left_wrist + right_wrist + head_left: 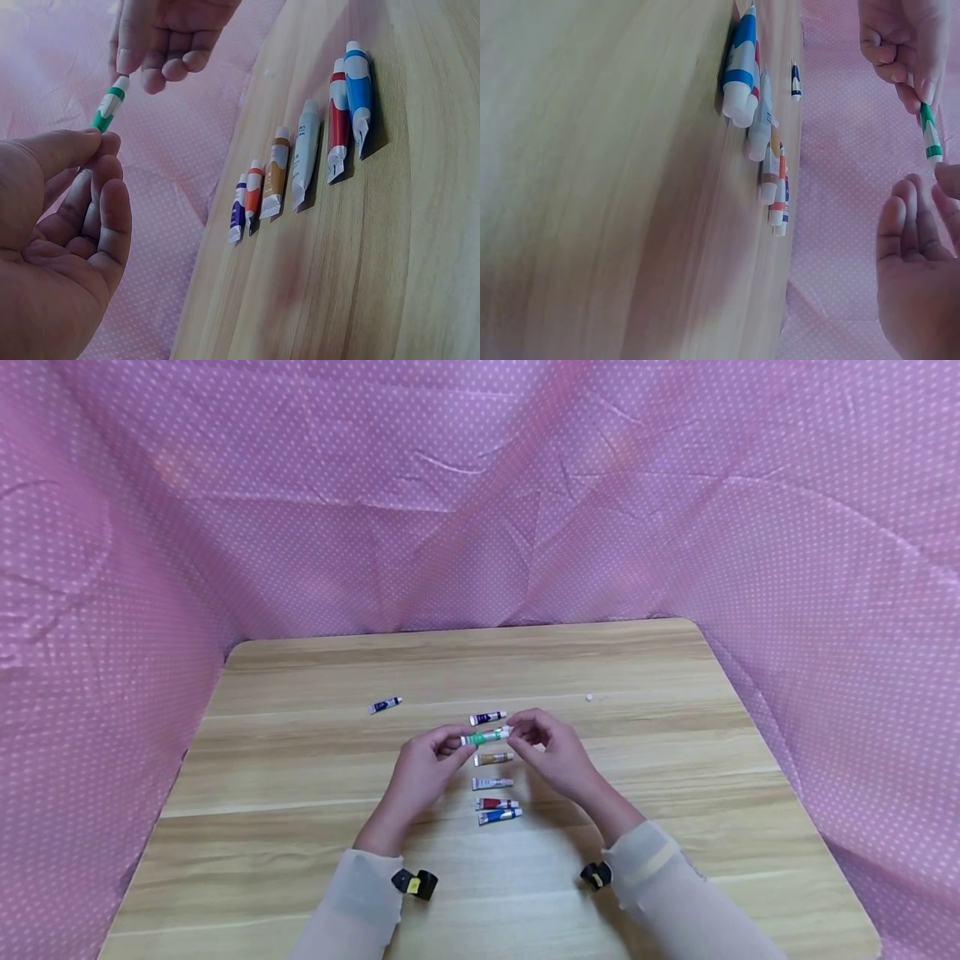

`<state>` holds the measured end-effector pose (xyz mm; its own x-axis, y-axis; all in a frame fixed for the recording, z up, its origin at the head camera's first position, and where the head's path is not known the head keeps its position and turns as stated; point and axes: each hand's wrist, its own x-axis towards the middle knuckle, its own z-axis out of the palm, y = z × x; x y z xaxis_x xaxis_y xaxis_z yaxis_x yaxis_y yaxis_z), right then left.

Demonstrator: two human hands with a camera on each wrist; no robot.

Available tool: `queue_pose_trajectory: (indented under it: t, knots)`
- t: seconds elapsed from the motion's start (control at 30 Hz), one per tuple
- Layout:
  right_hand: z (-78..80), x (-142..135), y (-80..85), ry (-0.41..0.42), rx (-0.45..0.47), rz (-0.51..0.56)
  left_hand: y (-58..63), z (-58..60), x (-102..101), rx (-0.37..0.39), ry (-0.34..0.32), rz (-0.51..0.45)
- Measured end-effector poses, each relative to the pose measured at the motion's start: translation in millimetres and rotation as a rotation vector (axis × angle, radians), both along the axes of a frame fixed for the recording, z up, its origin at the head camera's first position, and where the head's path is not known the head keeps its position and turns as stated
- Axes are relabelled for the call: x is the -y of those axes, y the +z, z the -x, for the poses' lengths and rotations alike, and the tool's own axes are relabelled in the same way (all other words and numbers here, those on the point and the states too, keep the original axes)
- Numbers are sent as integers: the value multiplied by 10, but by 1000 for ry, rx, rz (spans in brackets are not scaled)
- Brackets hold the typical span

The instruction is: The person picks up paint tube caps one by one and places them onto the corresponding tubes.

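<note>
A green-and-white paint tube (486,737) is held level above the table between the two hands. My left hand (426,768) pinches its flat tail end between thumb and fingers, the other fingers loosely bent. At the white cap, my right hand (555,756) pinches with thumb and index finger. Below the hands lies a column of tubes: purple (487,718), orange (253,187), ochre (493,759), silver-white (492,783), red (497,804) and blue (499,817). In the head view the green tube and fingers mostly hide the orange one.
A dark blue tube (386,705) lies apart at the far left of the wooden table (300,827). Toward the back right sits a small white piece (588,697). Pink dotted cloth (450,552) hangs behind and along both sides of the table.
</note>
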<state>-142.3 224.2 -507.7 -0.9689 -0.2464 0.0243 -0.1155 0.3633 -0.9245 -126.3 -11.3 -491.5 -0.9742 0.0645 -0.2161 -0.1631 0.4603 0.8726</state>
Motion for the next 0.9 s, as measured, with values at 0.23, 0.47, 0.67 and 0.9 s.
queue_pose_trajectory:
  t: [0.23,0.47,0.67,0.9]
  knots:
    - [-52,-20,38,-35,-68,-37,9,-44,3,-12,-31,-23]
    - [-91,-24,73,-32,-26,-35,36,-96,-4,-16,-39,0]
    - [-119,-29,83,4,102,45,45,-127,-33,-33,-37,36]
    - [-141,-16,87,9,182,40,58,-178,-72,-62,-48,48]
